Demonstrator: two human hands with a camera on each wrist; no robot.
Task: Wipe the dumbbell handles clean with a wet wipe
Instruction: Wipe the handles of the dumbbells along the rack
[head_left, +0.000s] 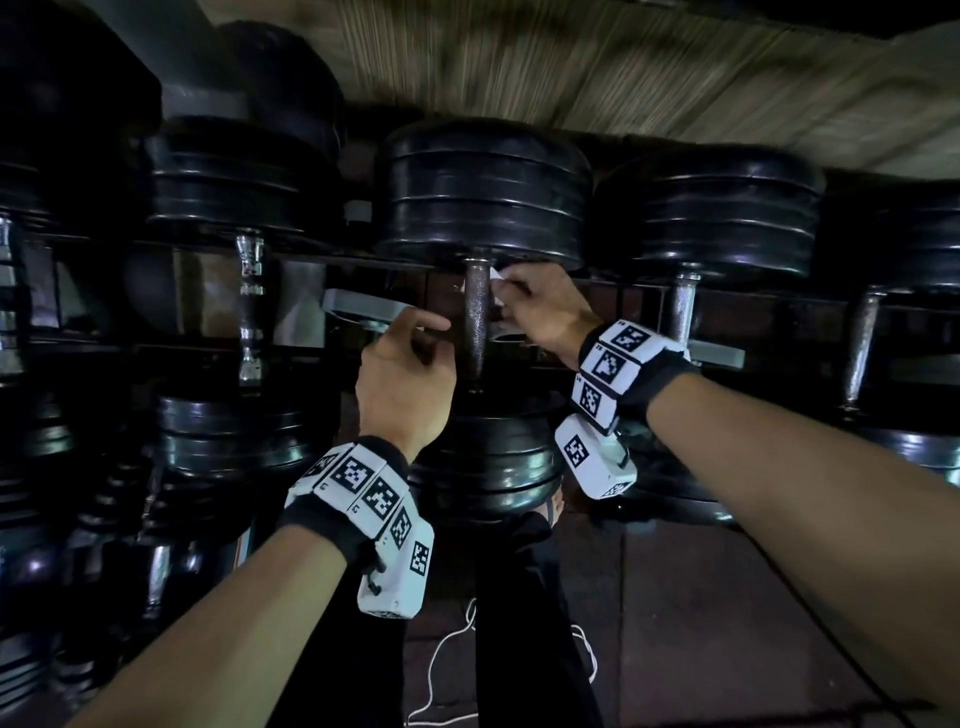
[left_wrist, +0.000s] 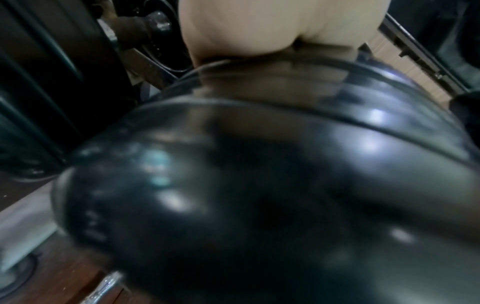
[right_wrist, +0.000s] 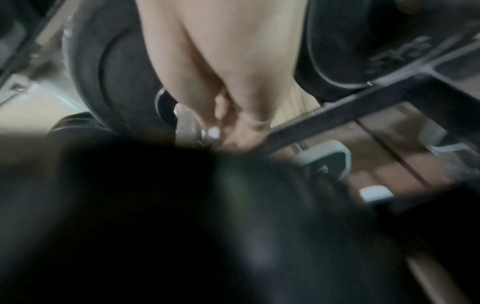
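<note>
From the head view, the right hand is pinching a small white wet wipe and is holding it against the upper part of the dark handle of the middle dumbbell, just under its far plates. The left hand is hovering just beside the handle on the other side; its fingers are loosely curled and are touching nothing that I can see. The dumbbell is lying on a rack among other dumbbells. To wipe well, I think the wipe should be wrapped around the handle and then slid along it with a turning motion, so that the rough metal is cleaned on all sides. The wrist bands are carrying black-and-white square codes, but no readable words.

From the left wrist view, a glossy black plate is filling the picture below the palm, and the state of the fingers cannot be told.

From the right wrist view, the fingers are pressing together on something white next to the handle. Raised writing on a plate beyond the fingers is too blurred to read.
</note>
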